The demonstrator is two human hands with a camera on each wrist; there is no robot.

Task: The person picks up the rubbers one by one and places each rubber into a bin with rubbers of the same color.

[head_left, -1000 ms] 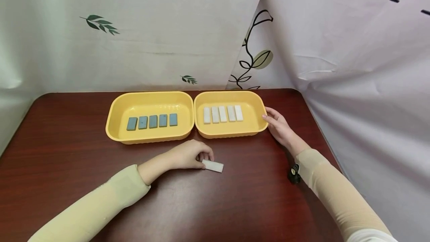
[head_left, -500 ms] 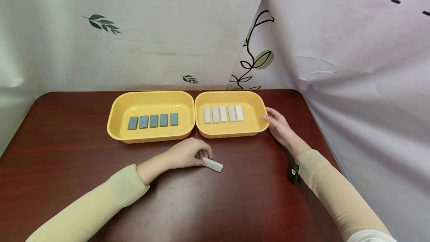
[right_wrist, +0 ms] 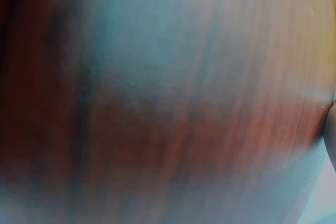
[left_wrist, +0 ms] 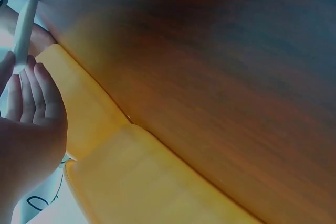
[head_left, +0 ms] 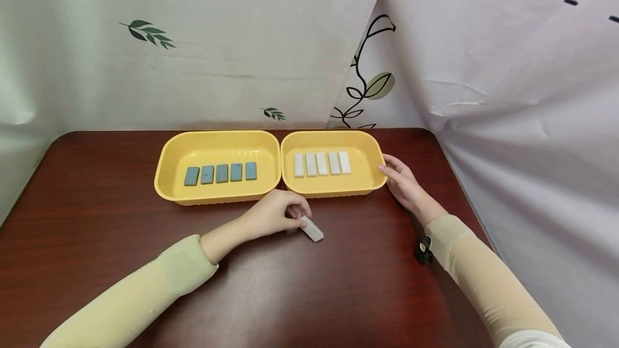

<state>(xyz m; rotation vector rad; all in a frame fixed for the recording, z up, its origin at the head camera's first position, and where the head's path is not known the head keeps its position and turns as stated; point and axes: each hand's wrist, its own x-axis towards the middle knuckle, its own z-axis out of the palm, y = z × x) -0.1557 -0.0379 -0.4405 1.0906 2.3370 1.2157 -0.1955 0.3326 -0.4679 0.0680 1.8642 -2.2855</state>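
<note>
My left hand (head_left: 278,212) pinches one end of a white rectangular block (head_left: 313,230) between thumb and fingers, in front of the trays. The block slants down toward the right; whether it touches the table is hard to tell. In the left wrist view this block (left_wrist: 24,32) sticks out past the fingertips. My right hand (head_left: 408,186) holds the right end of the right yellow tray (head_left: 333,193), its thumb at the rim and its fingers along the outside. Several similar white blocks (head_left: 321,164) lie in a row inside that tray.
Left of it, touching, stands another yellow tray (head_left: 217,197) with several blue-grey blocks (head_left: 221,173) in a row. A dark brown table (head_left: 300,294) carries both. Pale patterned sheeting (head_left: 217,69) hangs behind and on the right. A small black object (head_left: 423,251) sits beside my right sleeve.
My left hand has moved slightly up and right toward the right tray. The white block in it has turned, its free end pointing more toward the front. My right hand has stayed put.
</note>
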